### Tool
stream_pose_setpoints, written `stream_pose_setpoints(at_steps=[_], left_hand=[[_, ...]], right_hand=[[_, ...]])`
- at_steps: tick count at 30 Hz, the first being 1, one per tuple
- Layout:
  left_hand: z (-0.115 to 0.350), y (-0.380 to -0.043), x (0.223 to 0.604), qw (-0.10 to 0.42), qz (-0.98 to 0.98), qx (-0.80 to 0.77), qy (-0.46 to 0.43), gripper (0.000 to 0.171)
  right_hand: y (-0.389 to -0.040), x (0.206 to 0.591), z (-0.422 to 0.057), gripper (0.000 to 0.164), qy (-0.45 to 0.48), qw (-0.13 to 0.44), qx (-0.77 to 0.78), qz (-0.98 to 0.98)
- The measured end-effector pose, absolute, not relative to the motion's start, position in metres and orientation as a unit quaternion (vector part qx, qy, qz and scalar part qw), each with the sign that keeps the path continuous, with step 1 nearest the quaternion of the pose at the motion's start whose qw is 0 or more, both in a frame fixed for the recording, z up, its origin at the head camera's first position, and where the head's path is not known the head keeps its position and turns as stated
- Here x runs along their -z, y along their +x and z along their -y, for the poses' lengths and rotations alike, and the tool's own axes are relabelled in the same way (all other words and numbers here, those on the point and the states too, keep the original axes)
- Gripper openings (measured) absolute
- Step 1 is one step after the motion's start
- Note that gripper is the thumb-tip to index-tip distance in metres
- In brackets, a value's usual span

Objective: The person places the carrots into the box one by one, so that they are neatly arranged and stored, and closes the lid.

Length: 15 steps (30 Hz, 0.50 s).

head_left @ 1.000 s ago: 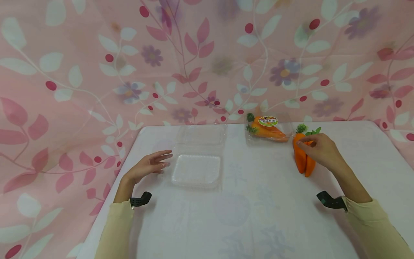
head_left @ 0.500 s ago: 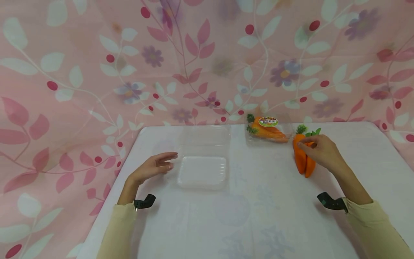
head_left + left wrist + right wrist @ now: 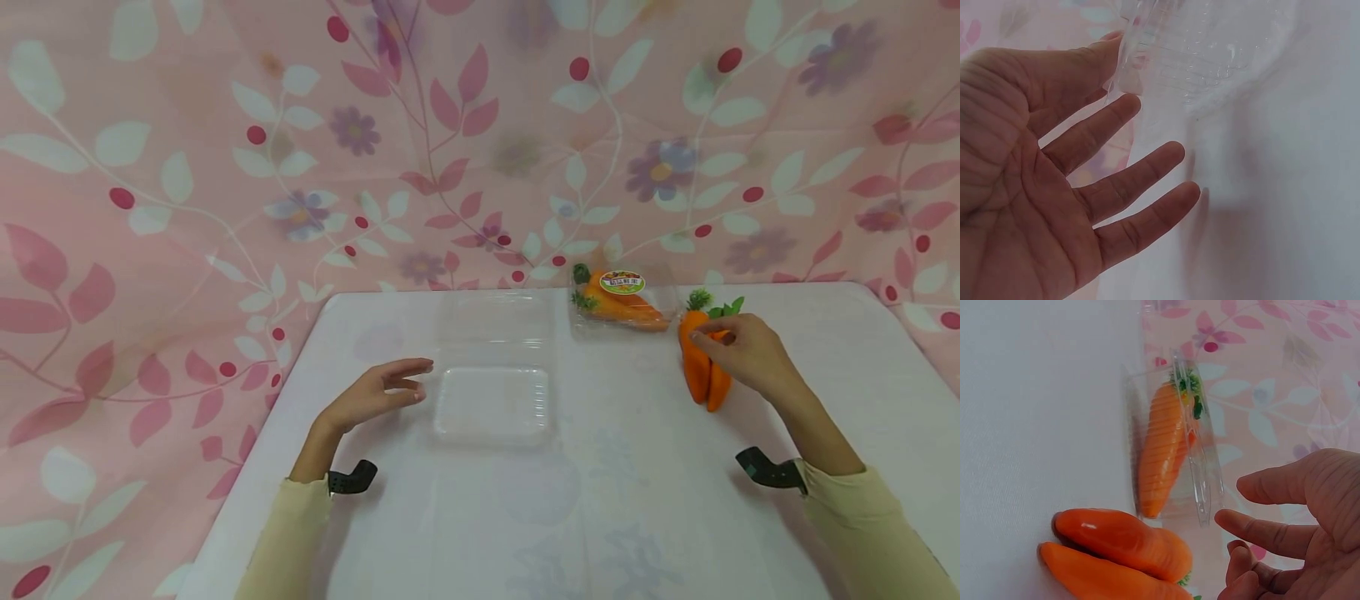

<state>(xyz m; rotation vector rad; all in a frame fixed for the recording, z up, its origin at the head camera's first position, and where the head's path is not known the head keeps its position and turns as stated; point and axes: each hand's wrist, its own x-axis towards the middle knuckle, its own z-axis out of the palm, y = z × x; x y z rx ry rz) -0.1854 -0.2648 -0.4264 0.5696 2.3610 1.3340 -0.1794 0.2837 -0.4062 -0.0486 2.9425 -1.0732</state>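
An open clear plastic clamshell box (image 3: 491, 408) lies on the white table, its lid (image 3: 497, 317) folded back toward the wall. My left hand (image 3: 367, 402) holds the box's left edge. In the left wrist view the thumb and index finger pinch that edge (image 3: 1124, 69), while the other fingers stay extended. On the right, two orange carrots (image 3: 696, 367) with green tops lie side by side. Over them hovers my right hand (image 3: 750, 354), thumb and index finger apart, nothing between them. In the right wrist view the carrots (image 3: 1129, 540) lie below and left of its fingertips.
A closed clear box (image 3: 667, 292) with carrots inside and an oval label (image 3: 622, 282) stands at the table's back edge, left of the loose carrots. Behind the table (image 3: 600, 517) hangs a pink floral cloth (image 3: 480, 125).
My left hand has moved to the right, and the open clamshell box has slid right with it. The right hand has stayed almost still above the carrots.
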Motion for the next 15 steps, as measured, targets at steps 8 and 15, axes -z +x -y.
stream_pose_setpoints(at_steps=[8,15], left_hand=[[0.253,-0.179,0.423,0.183,-0.842,-0.469,0.195,0.059],[0.249,-0.179,0.429,0.181,-0.835,-0.478,0.201,0.058]], right_hand=[[-0.179,0.406,-0.284,0.047,-0.012,0.010,0.340,-0.940],[-0.179,0.407,-0.286,0.048,-0.013,0.012,0.337,-0.941]])
